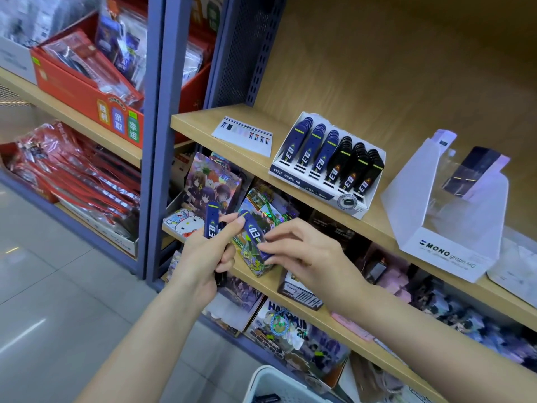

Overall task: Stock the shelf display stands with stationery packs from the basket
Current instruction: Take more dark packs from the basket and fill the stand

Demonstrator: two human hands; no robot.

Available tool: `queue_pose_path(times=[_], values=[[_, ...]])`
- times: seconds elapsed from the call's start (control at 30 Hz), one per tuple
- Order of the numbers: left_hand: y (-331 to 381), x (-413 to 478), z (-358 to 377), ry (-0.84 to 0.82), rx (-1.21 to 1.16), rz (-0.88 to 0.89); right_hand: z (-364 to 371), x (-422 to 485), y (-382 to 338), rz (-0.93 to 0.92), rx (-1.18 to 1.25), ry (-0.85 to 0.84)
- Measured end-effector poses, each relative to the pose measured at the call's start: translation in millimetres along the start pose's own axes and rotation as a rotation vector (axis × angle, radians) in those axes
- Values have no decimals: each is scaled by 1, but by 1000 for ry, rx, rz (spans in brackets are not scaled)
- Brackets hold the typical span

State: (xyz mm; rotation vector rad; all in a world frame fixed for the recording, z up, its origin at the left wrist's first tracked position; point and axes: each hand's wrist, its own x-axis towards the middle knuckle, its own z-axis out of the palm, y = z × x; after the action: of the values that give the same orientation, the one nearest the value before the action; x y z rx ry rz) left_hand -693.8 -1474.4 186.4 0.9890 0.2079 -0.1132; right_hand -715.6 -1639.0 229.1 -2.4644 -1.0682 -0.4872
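Nearest, a white basket [261, 379] is sitting at the bottom edge with one dark pack [267, 398] lying in it. Colourful card boxes [213, 181] are crowding the space right behind both hands. On the upper shelf [197, 120], a white display stand [305, 181] is holding three rows of blue packs and three of black. A clear stand [444, 222] is sitting beside it with a dark box [470, 170] inside. The left hand [203, 254] is gripping a blue pack [211, 221] upright, along with some dark ones. The right hand [302, 248] is pinching a second blue pack [253, 232], tilted, just beside the left fingertips and below the display stand.
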Motion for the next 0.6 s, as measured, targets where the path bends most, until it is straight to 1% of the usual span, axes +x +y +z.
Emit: queue_pose_path(times=[0.03, 0.07, 0.17, 0.23, 0.27, 0.37, 0.43, 0.47, 0.53, 0.6], values=[[1, 0, 0, 7, -3, 8, 1, 0, -2, 27, 35, -10], [2, -1, -1, 12, 1, 22, 2, 0, -5, 98, 108, -21], [4, -3, -2, 9, 96, 98, 4, 7, -16, 442, 396, -27], [5, -4, 0, -1, 169, 151, 7, 14, -19, 603, 467, 1], [4, -5, 1, -11, 195, 171, 8, 17, -18, 650, 482, 8], [3, -8, 4, -43, 239, 206, 8, 24, -15, 708, 459, -45], [2, -9, 4, -60, 249, 197, 4, 27, -12, 728, 441, -85], [2, -9, 4, -69, 256, 185, 0, 29, -11, 731, 443, -75], [2, -10, 3, -85, 271, 160, -13, 34, -7, 728, 438, 3], [3, -10, 2, -95, 288, 161, -29, 42, -2, 668, 369, 124]])
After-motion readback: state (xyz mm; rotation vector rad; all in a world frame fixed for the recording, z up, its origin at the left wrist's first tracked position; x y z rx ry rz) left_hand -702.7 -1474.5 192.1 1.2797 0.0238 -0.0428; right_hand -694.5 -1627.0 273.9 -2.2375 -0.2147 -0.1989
